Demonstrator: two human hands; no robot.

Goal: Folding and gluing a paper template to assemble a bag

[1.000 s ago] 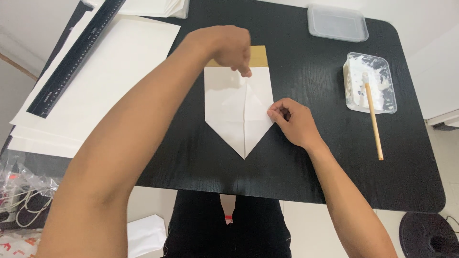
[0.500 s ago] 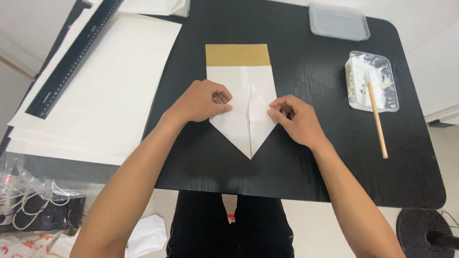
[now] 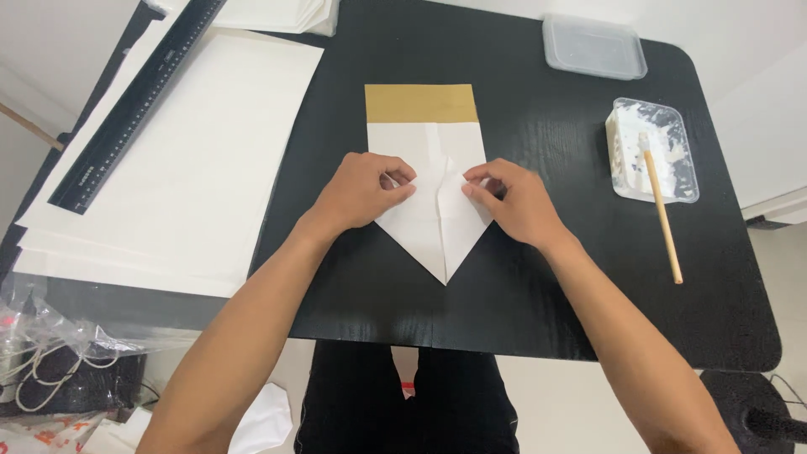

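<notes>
both hands (image 3: 361, 192) pinching folded white paper (image 3: 437, 227)

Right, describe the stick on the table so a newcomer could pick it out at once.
Start at the black rectangular table and look to its right side, where a clear plastic tray smeared with white paste sits below a lidded clear plastic container. The long thin wooden stick rests with its top end in that tray and its lower end on the table. It is the only slender, tan rod there.
</notes>
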